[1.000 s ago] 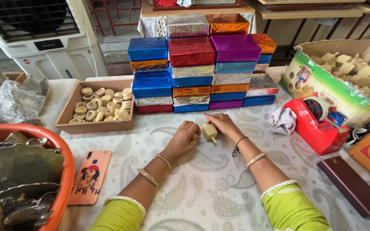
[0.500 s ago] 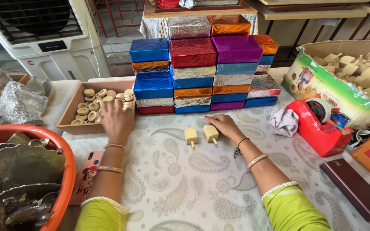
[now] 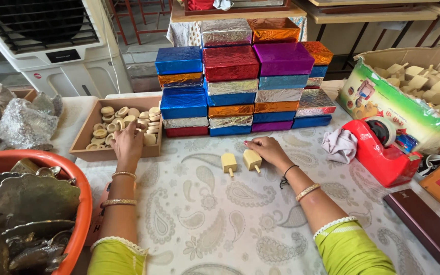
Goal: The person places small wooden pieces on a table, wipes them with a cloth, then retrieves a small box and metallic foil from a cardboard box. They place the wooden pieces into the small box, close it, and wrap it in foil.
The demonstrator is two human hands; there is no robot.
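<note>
My left hand (image 3: 127, 145) reaches into a shallow brown cardboard tray (image 3: 83, 138) of small round wooden pieces (image 3: 123, 122), fingers on them; whether it grips one is hidden. My right hand (image 3: 267, 150) rests on the patterned tablecloth and holds a small pale wooden block with a peg (image 3: 252, 160). A second such block (image 3: 228, 163) lies free just left of it. Both wrists wear bangles, both sleeves are green.
Stacked foil-covered boxes (image 3: 232, 76) stand behind the hands. A red tape dispenser (image 3: 383, 153) and white cloth (image 3: 339, 145) lie right, with a carton of wooden blocks (image 3: 418, 86) behind. An orange tub of metal pieces (image 3: 26, 209) sits at left, foil lumps (image 3: 21, 122) beyond.
My left hand left the wooden block beside my right hand and moved left and away into the tray of round pieces. My right hand stayed on its block.
</note>
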